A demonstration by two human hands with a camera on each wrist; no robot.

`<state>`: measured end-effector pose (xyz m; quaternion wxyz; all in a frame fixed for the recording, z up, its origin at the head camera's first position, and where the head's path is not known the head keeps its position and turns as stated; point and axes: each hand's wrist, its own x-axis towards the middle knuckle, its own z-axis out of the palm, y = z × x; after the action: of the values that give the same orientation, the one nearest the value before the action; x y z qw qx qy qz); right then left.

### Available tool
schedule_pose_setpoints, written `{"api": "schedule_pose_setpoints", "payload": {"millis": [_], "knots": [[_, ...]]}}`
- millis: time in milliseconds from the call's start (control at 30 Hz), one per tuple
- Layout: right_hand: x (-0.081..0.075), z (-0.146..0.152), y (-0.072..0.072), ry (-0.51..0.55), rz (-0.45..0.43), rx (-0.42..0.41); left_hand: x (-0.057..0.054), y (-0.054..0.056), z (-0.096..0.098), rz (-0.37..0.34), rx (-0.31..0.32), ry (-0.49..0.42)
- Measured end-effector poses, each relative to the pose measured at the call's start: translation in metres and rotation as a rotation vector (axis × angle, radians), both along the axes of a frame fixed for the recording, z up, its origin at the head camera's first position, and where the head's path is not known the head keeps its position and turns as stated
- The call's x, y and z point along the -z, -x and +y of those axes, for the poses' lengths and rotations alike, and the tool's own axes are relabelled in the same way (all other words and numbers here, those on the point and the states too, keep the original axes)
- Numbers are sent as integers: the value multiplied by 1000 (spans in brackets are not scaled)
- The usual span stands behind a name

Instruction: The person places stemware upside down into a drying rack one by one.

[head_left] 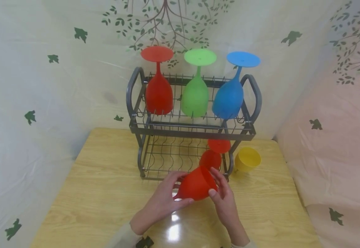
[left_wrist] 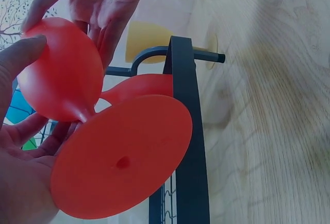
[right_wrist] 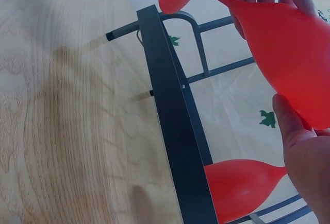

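Both hands hold a red plastic goblet (head_left: 195, 186) tilted on its side in front of the rack, its mouth toward the right. My left hand (head_left: 162, 203) grips it around the stem end of the bowl, thumb along the near side. On the rim side, my right hand (head_left: 226, 203) holds the bowl between thumb and fingers. The goblet's round foot (left_wrist: 124, 157) faces the left wrist camera. Just behind the held goblet, a second red goblet (head_left: 211, 159) stands upside down in the rack's lower tier, partly hidden.
A dark two-tier dish rack (head_left: 192, 133) stands on the wooden table (head_left: 90, 199). Its upper tier bears upside-down red (head_left: 159, 94), green (head_left: 195, 96) and blue (head_left: 229, 98) goblets, the blue leaning. Right of the rack is a yellow goblet (head_left: 244, 163), mouth up. Patterned cloth hangs behind.
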<state>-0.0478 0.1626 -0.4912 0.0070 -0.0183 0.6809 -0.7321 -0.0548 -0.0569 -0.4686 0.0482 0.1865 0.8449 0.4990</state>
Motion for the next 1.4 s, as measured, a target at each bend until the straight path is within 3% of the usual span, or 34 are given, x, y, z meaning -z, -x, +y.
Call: {"api": "schedule_pose_setpoints", "payload": {"millis": [467,767,900,1133,1267,1400], "knots": [[-2,0,3,3,28,-21,5,-1,1,-9,-20,-103],[3,15,6,20,269,-93,11,-2,-2,-84,-55,-240],[2,23,6,47,321,-127,13,0,-4,-136,-59,-282],[-3,33,1,-71,334,-109,15,3,-13,-252,-88,-311],[-5,36,-1,-156,342,-86,15,4,-18,-292,-101,-277],[-2,38,0,-273,422,-70,16,5,-21,-339,-107,-257]]}}
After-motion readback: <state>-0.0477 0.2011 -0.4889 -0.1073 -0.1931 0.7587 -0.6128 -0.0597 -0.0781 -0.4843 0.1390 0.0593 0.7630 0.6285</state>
